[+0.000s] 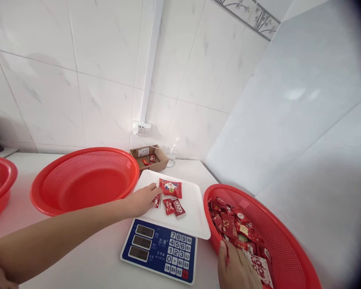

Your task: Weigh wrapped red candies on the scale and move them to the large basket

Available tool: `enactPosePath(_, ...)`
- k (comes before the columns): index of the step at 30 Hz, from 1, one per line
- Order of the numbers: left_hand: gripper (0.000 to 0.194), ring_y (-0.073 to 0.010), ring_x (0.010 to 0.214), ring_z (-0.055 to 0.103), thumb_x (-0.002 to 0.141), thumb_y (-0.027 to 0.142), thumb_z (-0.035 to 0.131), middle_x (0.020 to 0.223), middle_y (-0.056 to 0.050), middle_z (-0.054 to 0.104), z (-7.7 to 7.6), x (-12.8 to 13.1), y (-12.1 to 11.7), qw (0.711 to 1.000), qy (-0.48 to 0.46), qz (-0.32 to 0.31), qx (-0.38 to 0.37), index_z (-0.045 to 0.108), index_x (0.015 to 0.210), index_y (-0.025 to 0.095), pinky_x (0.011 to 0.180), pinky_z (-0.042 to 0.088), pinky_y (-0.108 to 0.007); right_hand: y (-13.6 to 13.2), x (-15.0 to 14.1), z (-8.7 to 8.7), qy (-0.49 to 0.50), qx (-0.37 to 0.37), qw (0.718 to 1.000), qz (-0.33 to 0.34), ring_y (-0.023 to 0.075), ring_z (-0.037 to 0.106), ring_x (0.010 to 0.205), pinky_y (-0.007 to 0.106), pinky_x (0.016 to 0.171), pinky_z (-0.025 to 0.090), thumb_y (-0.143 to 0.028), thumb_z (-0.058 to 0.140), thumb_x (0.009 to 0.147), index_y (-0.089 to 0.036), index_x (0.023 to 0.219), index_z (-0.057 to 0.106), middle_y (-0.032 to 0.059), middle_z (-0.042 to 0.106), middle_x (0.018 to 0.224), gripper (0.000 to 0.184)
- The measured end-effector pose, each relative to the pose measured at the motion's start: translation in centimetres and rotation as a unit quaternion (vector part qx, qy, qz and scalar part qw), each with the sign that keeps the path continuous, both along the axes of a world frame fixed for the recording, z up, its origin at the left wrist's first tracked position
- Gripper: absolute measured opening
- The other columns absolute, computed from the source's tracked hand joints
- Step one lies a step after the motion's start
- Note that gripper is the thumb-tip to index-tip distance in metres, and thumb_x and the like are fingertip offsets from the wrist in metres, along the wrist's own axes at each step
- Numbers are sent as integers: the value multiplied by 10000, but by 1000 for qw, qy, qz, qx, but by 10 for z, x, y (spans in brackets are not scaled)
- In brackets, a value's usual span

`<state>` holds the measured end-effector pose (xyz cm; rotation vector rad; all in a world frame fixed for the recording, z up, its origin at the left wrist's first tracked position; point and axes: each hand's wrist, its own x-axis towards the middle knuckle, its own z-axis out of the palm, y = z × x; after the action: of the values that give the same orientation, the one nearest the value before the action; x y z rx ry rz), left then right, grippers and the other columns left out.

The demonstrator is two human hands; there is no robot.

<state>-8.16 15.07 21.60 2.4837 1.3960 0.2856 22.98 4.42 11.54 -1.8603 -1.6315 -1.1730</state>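
Observation:
My left hand (144, 200) is over the white weighing tray (195, 218), its fingers closed on a small red wrapped packet (157, 201) that they partly cover. Beside the fingertips lies a larger red snack packet (172, 188). Two smaller red packets (177, 208) lie together just in front of it. The tray sits on a blue digital scale (159, 251) with lit displays and number keys. At the right, my right hand (239, 267) is at the near rim of a red basket (289, 237), over red packets (233, 224). Its fingers look apart; their tips are partly hidden.
Another red basket (84, 180) with no packets visible stands left of the scale, and a third (0, 188) is cut off at the left edge. Behind the tray are a cardboard box (159, 160) with a few red packets and a clear bottle (172, 154). Tiled walls (108, 80) enclose the table.

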Motion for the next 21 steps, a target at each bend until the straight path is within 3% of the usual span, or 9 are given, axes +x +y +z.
enactPosePath(2, 299, -160, 921, 638, 855, 192, 460, 1168, -42, 567, 5, -12, -6, 999, -19, 24, 16, 544, 1134, 258, 794, 520, -273, 0, 0, 0, -3, 9, 1000, 1, 178, 621, 618, 291, 591, 421, -379, 410, 941, -144, 926, 727, 82, 723, 817, 394)
enactPosePath(5, 332, -181, 1081, 572, 908, 219, 345, 1244, -78, 525, 14, -41, -10, 995, -33, 75, 63, 551, 1167, 223, 904, 482, -284, 0, -2, 1, 2, 14, 1000, 14, 188, 620, 623, 299, 607, 424, -361, 428, 935, -126, 937, 725, 83, 721, 806, 380)
enactPosePath(8, 418, -270, 1156, 516, 926, 247, 253, 1278, -132, 514, 20, -74, -6, 986, -21, 128, 105, 571, 1186, 171, 936, 468, -404, -1, -5, 5, 10, 10, 1000, 17, 182, 622, 619, 298, 613, 424, -349, 423, 938, -123, 938, 727, 86, 720, 791, 379)
enactPosePath(11, 430, -348, 1119, 526, 924, 303, 288, 1248, -167, 554, 21, -89, -2, 980, 0, 146, 132, 604, 1166, 139, 909, 452, -528, 0, -7, 6, 13, 25, 1000, 13, 182, 622, 610, 303, 609, 430, -333, 432, 936, -116, 925, 725, 81, 720, 775, 365)
enactPosePath(14, 367, -305, 1161, 519, 925, 289, 357, 1218, -114, 622, 15, -72, 0, 988, 15, 70, 133, 632, 1142, 181, 1001, 402, -505, 0, -6, 5, 4, 23, 1000, 9, 182, 621, 612, 301, 602, 431, -337, 435, 936, -111, 911, 723, 84, 723, 797, 367)
enactPosePath(17, 355, -229, 1226, 501, 920, 203, 388, 1265, -78, 626, 2, -32, -1, 992, 26, -58, 110, 603, 1202, 196, 1075, 363, -396, 0, -6, 4, 3, 8, 1000, 0, 171, 619, 602, 292, 579, 418, -365, 421, 943, -134, 894, 725, 79, 725, 820, 384)
enactPosePath(21, 445, -207, 1315, 436, 838, 110, 506, 1359, -77, 563, -15, 17, 3, 979, 40, -187, 76, 544, 1274, 189, 1116, 316, -333, -2, -9, 7, 15, 3, 1000, -3, 185, 627, 635, 303, 617, 423, -368, 354, 968, -128, 900, 724, 89, 725, 825, 446)
